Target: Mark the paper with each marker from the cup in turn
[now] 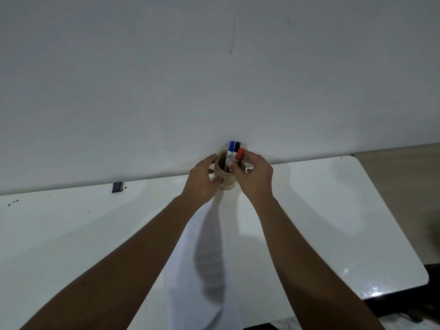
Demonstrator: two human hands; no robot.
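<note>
A tan cup (227, 183) stands at the far edge of the white table, against the wall. A blue-capped marker (230, 150) and a black-capped marker (236, 148) stick up out of it. My left hand (202, 179) wraps the cup's left side. My right hand (253, 176) pinches the red-capped marker (240, 154) at the cup's right rim; its lower end is hidden by my fingers. A white sheet of paper (190, 270) lies on the table between my forearms, reaching from the cup toward me.
The white table (333, 210) has a rounded right corner with floor beyond it. A small dark clip-like object (117, 187) sits at the table's back edge to the left. A plain grey wall rises directly behind the cup.
</note>
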